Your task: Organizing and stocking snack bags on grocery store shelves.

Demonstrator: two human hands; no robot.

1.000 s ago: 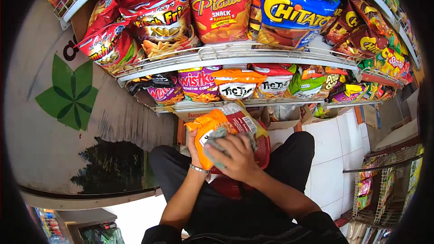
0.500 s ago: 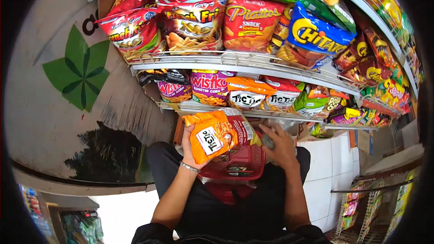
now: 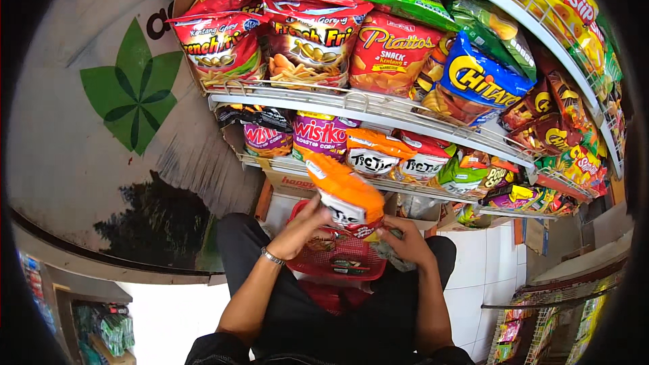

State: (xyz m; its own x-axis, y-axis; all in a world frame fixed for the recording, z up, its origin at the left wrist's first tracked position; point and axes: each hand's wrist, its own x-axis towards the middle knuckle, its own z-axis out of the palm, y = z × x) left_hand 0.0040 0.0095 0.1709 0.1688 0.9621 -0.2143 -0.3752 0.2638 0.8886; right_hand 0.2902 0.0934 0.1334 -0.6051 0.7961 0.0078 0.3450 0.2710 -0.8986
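An orange snack bag [image 3: 346, 192] with a white label is held in front of the lower shelf, its top tilted toward the left. My left hand [image 3: 301, 231] grips its left side, thumb on the front. My right hand [image 3: 409, 242] is at its lower right corner, fingers curled round a crumpled greyish cloth [image 3: 391, 257]; the fingertips are partly hidden. Below the bag, a red plastic basket [image 3: 368, 269] with mesh walls sits between my knees, with small packets in it.
An upper wire-edged shelf [image 3: 378, 105] carries red, green and blue chip bags. More snack bags line the lower shelf [image 3: 433, 192], including a matching orange one [image 3: 372, 152]. A glass-like panel [image 3: 61, 162] with a leaf decal stands at left. Wire racks [image 3: 541, 324] are at lower right.
The orange bag has been turned more upright and moved slightly right and down. My left hand has shifted right and my right hand has come down to the bag's lower corner. The view has shifted.
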